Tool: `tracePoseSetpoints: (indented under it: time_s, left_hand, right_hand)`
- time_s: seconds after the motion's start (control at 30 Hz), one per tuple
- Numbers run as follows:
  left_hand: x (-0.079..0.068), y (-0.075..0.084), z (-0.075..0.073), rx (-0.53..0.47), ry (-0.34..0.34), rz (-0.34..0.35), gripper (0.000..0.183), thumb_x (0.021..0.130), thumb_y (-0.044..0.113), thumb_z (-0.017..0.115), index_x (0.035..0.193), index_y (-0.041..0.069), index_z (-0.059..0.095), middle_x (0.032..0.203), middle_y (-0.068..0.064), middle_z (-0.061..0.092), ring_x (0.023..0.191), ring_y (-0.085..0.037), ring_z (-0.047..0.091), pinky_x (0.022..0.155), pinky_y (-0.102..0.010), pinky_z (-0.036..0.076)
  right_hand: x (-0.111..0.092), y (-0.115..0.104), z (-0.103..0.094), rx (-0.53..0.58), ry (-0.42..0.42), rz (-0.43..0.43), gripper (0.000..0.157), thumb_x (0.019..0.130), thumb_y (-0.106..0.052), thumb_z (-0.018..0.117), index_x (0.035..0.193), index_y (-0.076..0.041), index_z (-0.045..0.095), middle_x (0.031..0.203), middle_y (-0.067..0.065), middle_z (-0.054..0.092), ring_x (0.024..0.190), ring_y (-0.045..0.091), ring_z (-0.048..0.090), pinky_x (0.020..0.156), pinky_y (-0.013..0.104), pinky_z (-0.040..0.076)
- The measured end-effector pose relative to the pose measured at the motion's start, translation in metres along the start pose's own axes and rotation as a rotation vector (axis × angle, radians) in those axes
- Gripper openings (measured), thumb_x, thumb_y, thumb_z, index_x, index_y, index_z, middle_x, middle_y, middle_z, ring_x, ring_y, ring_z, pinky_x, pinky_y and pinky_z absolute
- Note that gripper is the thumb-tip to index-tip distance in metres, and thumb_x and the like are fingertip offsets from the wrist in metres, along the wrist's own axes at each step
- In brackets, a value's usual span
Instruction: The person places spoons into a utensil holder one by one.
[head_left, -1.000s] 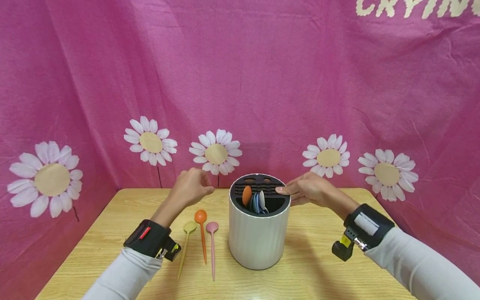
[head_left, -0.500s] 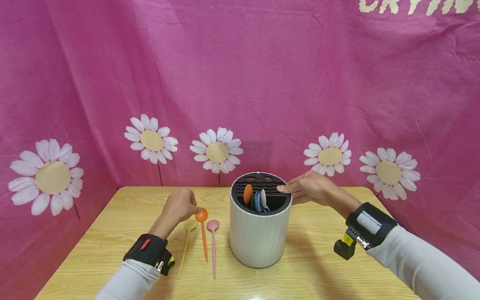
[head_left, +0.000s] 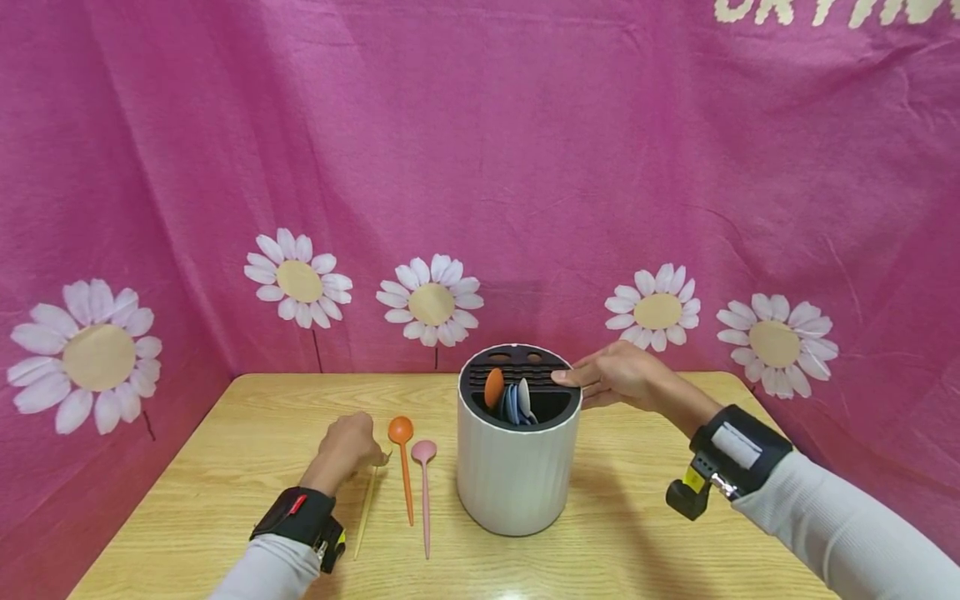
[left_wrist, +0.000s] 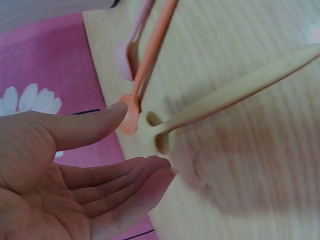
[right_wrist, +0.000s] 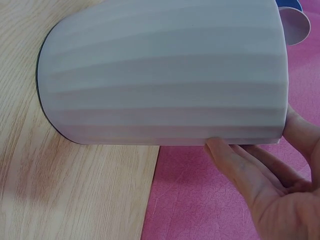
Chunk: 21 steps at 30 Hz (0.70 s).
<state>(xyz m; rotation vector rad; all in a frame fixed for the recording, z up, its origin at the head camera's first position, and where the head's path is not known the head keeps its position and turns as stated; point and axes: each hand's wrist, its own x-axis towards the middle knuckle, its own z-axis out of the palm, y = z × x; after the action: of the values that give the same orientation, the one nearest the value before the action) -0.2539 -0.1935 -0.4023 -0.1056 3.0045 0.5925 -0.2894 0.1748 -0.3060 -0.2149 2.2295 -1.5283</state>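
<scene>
My left hand is low over the bowl end of a yellow spoon lying on the table. In the left wrist view its thumb and fingers stand apart on either side of the yellow bowl, with a visible gap. An orange spoon and a pink spoon lie just to the right. My right hand holds the rim of a white ribbed utensil holder, thumb on its black top and fingers against the side wall. Orange, blue and white spoon heads poke out of its front opening.
The wooden table ends at a pink cloth backdrop printed with daisies. The holder's black top has slots and holes at the back. Each wrist wears a black strap with a small camera.
My left hand has come down and toward me, from above the table past the orange spoon to the yellow spoon's bowl. My right hand and the utensil holder stay in place.
</scene>
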Motion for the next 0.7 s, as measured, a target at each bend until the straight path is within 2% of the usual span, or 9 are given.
tracePoseSetpoints:
  time_s: [0.13, 0.23, 0.43, 0.7]
  left_hand:
    - [0.0, -0.002, 0.007, -0.007, -0.015, -0.02, 0.026, 0.077, 0.009, 0.085, 0.071, 0.001, 0.061, 0.069, -0.011, 0.06, 0.046, -0.02, 0.061, 0.04, -0.023, 0.043]
    - [-0.001, -0.001, 0.011, 0.003, -0.009, -0.017, 0.025, 0.075, 0.008, 0.086, 0.072, 0.001, 0.062, 0.07, -0.011, 0.06, 0.05, -0.024, 0.062, 0.042, -0.025, 0.046]
    - [-0.002, -0.003, 0.018, -0.001, -0.025, -0.039, 0.022, 0.073, 0.002, 0.086, 0.079, -0.002, 0.065, 0.073, -0.01, 0.059, 0.06, -0.023, 0.059, 0.048, -0.026, 0.046]
    - [-0.002, -0.004, 0.022, -0.016, -0.037, -0.089, 0.019, 0.074, -0.005, 0.081, 0.084, -0.004, 0.065, 0.072, -0.011, 0.057, 0.055, -0.021, 0.059, 0.041, -0.022, 0.043]
  right_hand:
    - [-0.001, -0.001, 0.0, -0.004, 0.002, -0.008, 0.059, 0.095, -0.02, 0.072, 0.133, 0.02, 0.052, 0.115, 0.019, 0.072, 0.099, 0.024, 0.073, 0.094, 0.043, 0.059]
    - [-0.002, 0.0, 0.0, -0.006, 0.005, -0.01, 0.059, 0.095, -0.02, 0.072, 0.133, 0.02, 0.052, 0.114, 0.017, 0.072, 0.099, 0.024, 0.073, 0.094, 0.043, 0.059]
    - [0.0, 0.001, 0.0, -0.009, 0.014, -0.004, 0.057, 0.094, -0.021, 0.073, 0.131, 0.019, 0.055, 0.113, 0.018, 0.073, 0.102, 0.027, 0.073, 0.093, 0.043, 0.06]
    - [-0.001, 0.0, 0.0, -0.025, 0.024, 0.007, 0.055, 0.094, -0.022, 0.074, 0.129, 0.017, 0.058, 0.113, 0.018, 0.074, 0.103, 0.027, 0.073, 0.096, 0.046, 0.057]
